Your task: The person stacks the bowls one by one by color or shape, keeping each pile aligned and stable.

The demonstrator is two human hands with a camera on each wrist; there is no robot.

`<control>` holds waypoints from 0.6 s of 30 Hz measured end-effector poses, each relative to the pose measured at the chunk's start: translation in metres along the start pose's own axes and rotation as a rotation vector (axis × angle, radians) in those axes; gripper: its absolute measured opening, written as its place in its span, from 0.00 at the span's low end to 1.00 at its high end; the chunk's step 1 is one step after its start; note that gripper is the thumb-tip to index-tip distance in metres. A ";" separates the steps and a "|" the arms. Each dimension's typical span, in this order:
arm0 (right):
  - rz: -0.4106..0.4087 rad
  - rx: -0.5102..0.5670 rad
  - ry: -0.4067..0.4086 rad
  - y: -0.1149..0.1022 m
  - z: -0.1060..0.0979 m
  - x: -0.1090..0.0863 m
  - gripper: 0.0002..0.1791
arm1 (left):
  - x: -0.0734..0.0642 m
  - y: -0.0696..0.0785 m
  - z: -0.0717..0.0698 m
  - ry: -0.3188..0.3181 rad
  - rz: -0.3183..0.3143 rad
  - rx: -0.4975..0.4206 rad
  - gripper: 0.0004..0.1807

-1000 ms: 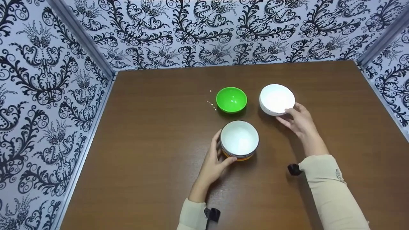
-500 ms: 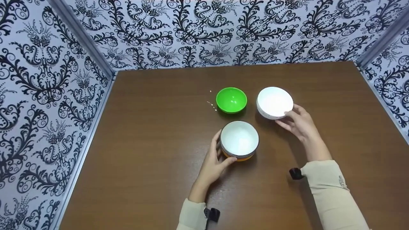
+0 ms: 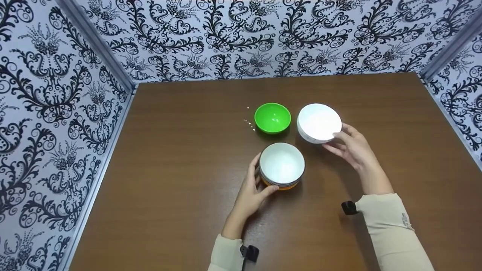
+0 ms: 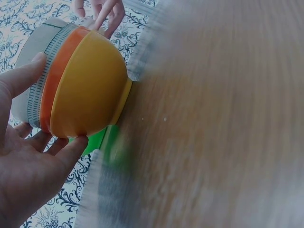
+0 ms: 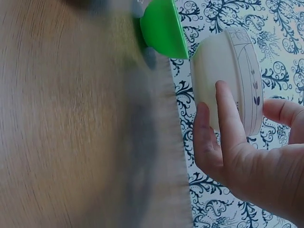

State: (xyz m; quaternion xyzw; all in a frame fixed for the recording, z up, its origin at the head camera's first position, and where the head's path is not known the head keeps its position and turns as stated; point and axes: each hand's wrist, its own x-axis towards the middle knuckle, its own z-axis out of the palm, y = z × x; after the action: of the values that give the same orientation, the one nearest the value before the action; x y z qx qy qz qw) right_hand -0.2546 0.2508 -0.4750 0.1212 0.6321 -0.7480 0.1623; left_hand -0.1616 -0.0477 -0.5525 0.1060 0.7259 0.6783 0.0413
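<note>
My left hand (image 3: 250,190) grips a stack of nested bowls (image 3: 282,163) from its left side, thumb at the front. In the left wrist view the stack shows a yellow bowl (image 4: 90,85) at the bottom, an orange rim above it and pale, patterned bowls on top. A white bowl (image 3: 318,122) is held tilted by my right hand (image 3: 356,148), thumb on the rim and fingers under its side. The right wrist view shows a printed leaf band around this white bowl (image 5: 228,78), held above the table. Just left of it, a small green bowl (image 3: 273,117) stands upright.
The brown wooden table (image 3: 180,150) meets patterned wallpaper (image 3: 241,37) at the back and along both sides. Small white specks (image 3: 249,123) lie left of the green bowl.
My right hand has brought the white bowl left and slightly nearer, towards the green bowl and the stack. My left hand and the stack have stayed in place.
</note>
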 end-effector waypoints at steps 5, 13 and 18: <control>-0.017 -0.001 -0.025 -0.002 0.003 -0.005 0.42 | 0.000 0.001 0.000 -0.003 -0.005 0.001 0.53; -0.056 -0.005 -0.065 -0.005 0.009 -0.010 0.42 | 0.000 0.003 0.000 -0.001 -0.011 0.009 0.54; -0.078 -0.016 -0.095 -0.008 0.013 -0.013 0.40 | 0.000 0.004 0.000 0.000 -0.032 0.024 0.55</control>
State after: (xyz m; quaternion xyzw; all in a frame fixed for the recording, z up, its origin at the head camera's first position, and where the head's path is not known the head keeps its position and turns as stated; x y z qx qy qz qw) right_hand -0.2455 0.2399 -0.4604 0.0595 0.6338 -0.7536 0.1639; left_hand -0.1608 -0.0478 -0.5486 0.0949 0.7357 0.6687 0.0510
